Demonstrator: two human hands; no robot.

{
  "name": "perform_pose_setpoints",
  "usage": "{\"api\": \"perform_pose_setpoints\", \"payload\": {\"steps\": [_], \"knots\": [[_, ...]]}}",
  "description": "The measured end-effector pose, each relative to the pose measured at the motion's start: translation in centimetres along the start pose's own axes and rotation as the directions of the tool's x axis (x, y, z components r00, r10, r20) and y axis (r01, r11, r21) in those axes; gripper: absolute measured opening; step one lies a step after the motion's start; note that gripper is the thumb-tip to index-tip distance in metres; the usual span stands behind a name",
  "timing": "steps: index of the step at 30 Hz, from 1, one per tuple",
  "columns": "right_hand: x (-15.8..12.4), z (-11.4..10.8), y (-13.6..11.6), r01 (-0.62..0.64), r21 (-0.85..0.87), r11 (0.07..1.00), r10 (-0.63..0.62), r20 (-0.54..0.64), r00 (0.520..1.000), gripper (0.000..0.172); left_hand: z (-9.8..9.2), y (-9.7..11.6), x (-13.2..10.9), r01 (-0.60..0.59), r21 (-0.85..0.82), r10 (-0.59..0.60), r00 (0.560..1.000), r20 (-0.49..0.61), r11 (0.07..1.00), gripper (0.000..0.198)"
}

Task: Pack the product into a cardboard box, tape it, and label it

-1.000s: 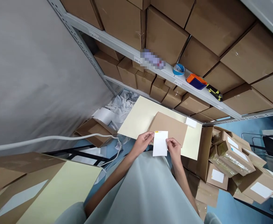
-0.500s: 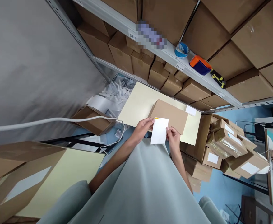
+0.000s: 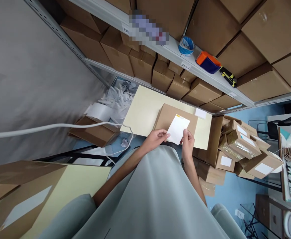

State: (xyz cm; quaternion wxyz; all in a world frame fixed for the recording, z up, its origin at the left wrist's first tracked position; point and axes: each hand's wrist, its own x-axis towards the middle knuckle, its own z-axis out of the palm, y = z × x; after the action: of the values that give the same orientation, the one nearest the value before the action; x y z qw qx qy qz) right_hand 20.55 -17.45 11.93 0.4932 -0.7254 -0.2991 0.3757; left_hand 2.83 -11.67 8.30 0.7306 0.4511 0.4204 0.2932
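Note:
Between my two hands is a white label [image 3: 178,128] with a small yellow-orange mark at its top edge. My left hand [image 3: 155,138] pinches its lower left edge. On the label's right edge, the fingers of my right hand [image 3: 187,139] are closed. Behind the label, and partly covered by it, a closed brown cardboard box [image 3: 166,114] rests on a pale yellow tabletop [image 3: 141,108]. Whether the label touches the box I cannot tell. A small stack of white labels [image 3: 200,113] lies at the table's far right, beside the box.
A shelf [image 3: 170,54] packed with cartons runs behind the table, holding a blue tape roll [image 3: 186,45], an orange and blue tape dispenser [image 3: 208,62] and a yellow-black cutter [image 3: 228,77]. A large open carton [image 3: 213,141] of boxes stands right. A white cable [image 3: 61,125] crosses left.
The label has tilted clockwise and moved up and to the right, over the box front. My left hand's grip has shifted from its upper left to its lower left edge. The view has shifted slightly.

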Motion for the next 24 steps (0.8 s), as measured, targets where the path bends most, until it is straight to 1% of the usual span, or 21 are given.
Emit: {"api": "perform_pose_setpoints", "payload": {"steps": [3, 8, 10, 13, 16, 20, 24], "knots": [[-0.4, -0.2, -0.9, 0.045, -0.058, 0.997, -0.037, 0.12, 0.992, 0.069, 0.1, 0.3, 0.6, -0.013, -0.012, 0.012, 0.997, -0.081, 1.0, 0.062], [-0.6, -0.2, -1.7, 0.081, -0.063, 0.995, -0.068, 0.183, 0.981, 0.068, 0.1, 0.9, 1.0, -0.021, -0.041, 0.014, 0.988, -0.157, 0.999, 0.062], [-0.2, 0.1, -1.8, 0.057, -0.064, 0.996, -0.044, 0.198, 0.979, 0.067, 0.2, 1.3, 0.9, -0.026, -0.058, 0.017, 0.988, -0.157, 0.998, 0.061], [0.7, 0.4, -2.1, 0.002, -0.048, 0.999, 0.007, 0.17, 0.985, 0.067, 0.1, 2.1, 0.5, -0.031, -0.072, 0.024, 0.995, -0.099, 0.997, 0.057], [1.5, 0.3, -2.9, 0.0, -0.04, 0.999, 0.007, 0.162, 0.987, 0.065, -0.4, 3.0, 0.2, -0.052, -0.065, 0.048, 0.997, -0.056, 0.997, 0.052], [1.9, 0.1, -3.9, 0.035, -0.037, 0.999, -0.028, 0.185, 0.982, 0.06, -0.8, 4.0, 0.0, -0.087, -0.056, 0.081, 0.992, -0.095, 0.995, 0.044], [2.0, 0.2, -4.2, 0.056, -0.049, 0.997, -0.046, 0.191, 0.98, 0.06, -1.0, 4.7, -0.1, -0.11, -0.028, 0.106, 0.987, -0.12, 0.994, 0.039]]}}
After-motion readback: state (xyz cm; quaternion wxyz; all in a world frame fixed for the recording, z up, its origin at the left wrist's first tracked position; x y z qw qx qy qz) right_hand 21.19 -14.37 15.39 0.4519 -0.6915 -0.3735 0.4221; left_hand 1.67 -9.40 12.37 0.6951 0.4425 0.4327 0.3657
